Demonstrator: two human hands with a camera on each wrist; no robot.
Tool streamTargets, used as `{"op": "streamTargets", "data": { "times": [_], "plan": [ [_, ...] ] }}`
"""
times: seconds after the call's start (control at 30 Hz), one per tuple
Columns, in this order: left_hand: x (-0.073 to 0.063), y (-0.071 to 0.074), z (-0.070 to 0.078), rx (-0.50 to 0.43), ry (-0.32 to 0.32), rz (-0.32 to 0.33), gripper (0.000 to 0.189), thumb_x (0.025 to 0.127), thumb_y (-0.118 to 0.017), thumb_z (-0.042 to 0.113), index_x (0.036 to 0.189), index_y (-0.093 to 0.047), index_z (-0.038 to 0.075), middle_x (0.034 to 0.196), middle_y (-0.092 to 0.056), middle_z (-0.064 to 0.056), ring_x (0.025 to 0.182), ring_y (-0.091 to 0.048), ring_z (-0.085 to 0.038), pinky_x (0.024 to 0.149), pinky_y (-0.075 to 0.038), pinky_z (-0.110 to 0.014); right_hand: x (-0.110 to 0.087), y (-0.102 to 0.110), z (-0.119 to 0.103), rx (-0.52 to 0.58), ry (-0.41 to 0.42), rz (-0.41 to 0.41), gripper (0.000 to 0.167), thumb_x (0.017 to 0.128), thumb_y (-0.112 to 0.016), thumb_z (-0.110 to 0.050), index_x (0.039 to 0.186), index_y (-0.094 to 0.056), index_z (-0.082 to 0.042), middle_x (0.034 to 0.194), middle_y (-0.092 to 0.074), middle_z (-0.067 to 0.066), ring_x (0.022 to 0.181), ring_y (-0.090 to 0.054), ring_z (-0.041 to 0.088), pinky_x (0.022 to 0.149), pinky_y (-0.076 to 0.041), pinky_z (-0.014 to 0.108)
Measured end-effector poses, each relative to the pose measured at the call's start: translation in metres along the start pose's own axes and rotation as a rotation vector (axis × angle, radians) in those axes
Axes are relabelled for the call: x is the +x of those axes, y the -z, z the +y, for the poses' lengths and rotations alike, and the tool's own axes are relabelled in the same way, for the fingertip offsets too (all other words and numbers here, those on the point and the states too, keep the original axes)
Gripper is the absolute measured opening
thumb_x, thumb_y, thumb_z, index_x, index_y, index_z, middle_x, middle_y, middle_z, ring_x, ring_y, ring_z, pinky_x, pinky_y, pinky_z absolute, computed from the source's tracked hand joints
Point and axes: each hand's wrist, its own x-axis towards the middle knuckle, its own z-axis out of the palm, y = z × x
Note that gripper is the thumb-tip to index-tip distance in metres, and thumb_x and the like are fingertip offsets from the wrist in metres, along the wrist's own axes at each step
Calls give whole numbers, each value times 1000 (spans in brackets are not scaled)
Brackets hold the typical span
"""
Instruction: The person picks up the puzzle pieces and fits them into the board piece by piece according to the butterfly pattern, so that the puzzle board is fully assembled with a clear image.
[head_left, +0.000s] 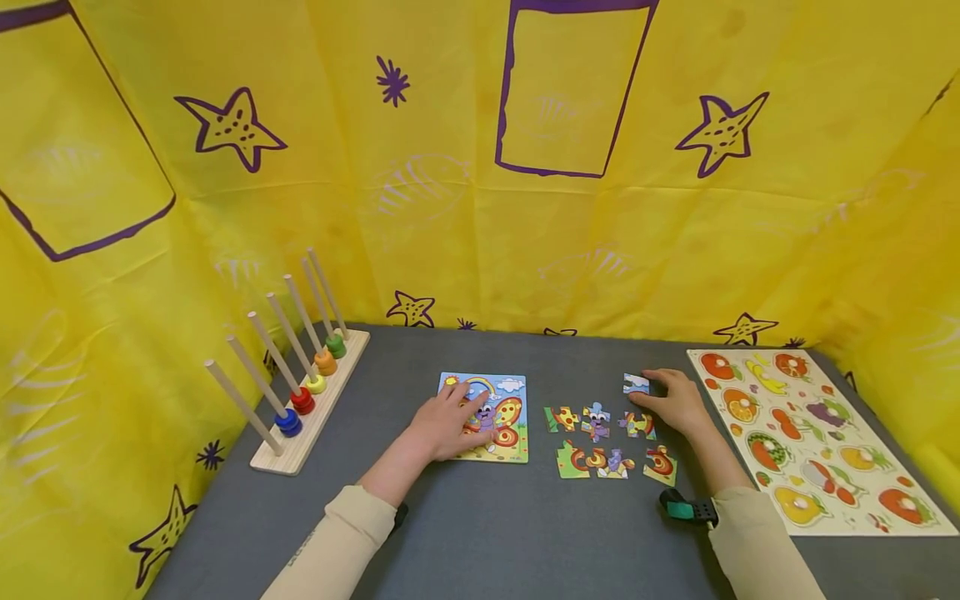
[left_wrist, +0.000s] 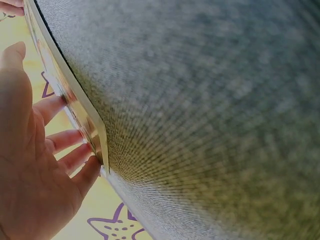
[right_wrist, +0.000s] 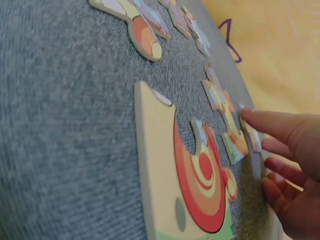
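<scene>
My left hand rests on a square butterfly picture puzzle board, its fingers spread over the picture. From the left wrist view, the fingertips lie along the board's face, near its edge. My right hand pinches a blue-and-white sky puzzle piece at its right side, close to the tabletop. In the right wrist view, one fingertip meets the edge of that piece. Several loose butterfly puzzle pieces, among them a green-and-red corner piece, lie in rows between the hands.
A wooden peg stand with coloured rings stands at the left. On the right lies a large fruit puzzle board, close beside my right forearm. A yellow patterned cloth encloses the grey table at the back and sides.
</scene>
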Motion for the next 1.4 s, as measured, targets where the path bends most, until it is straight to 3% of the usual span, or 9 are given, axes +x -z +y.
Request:
{"op": "streamTargets", "data": {
  "times": [0.17,0.37,0.57,0.63,0.77,1.0,1.23,1.4],
  "plan": [
    [0,0,0,-24,1,-8,73,91,-50,65,149,-43,21,153,-33,-13,138,-32,-35,101,-39,-55,-1,1,2,34,-5,0,55,84,-77,-25,123,-60,10,125,-51,35,117,-43,49,100,-31,60],
    [1,1,0,-27,-12,-29,73,93,-48,63,150,-41,20,156,-33,-4,142,-26,-36,104,-35,-56,0,0,0,77,-85,4,54,84,-78,-23,121,-54,7,109,-56,28,93,-51,36,77,-40,44],
    [1,2,1,-34,-18,-33,74,92,-48,64,150,-41,18,155,-35,-3,142,-26,-37,104,-34,-56,2,-11,-14,127,-110,178,32,90,-71,-19,114,-60,-1,94,-71,18,81,-64,27,70,-43,35],
    [0,3,1,-36,-18,-34,75,92,-49,64,150,-41,18,155,-35,-3,142,-26,-37,104,-34,-56,4,-18,-24,156,-114,203,27,93,-69,-20,112,-63,-2,91,-73,15,78,-64,23,69,-42,33],
    [-1,3,1,-46,-22,-39,77,91,-50,64,151,-39,17,156,-33,-4,143,-24,-38,104,-34,-57,11,-32,-53,263,-134,121,30,94,-67,-28,112,-65,-5,91,-74,9,77,-64,18,67,-43,29],
    [0,-1,-1,-64,-26,-46,73,92,-50,64,152,-37,25,157,-31,-5,143,-21,-39,104,-32,-59,17,-65,-104,427,-95,-21,27,92,-70,-27,111,-68,-9,90,-74,6,82,-67,22,68,-46,31],
    [1,0,0,-65,-9,-64,74,91,-48,67,152,-37,27,158,-30,-3,143,-20,-38,105,-31,-59,23,-96,-131,420,-68,-48,23,88,-74,-27,104,-71,-11,86,-74,1,85,-66,18,76,-47,33],
    [0,2,1,-71,-15,-78,71,92,-47,65,153,-34,30,158,-28,-4,142,-22,-38,104,-32,-58,28,-110,-138,375,-48,-42,20,87,-76,-26,100,-73,-12,83,-71,-1,77,-64,14,71,-48,31]
  ]
}}
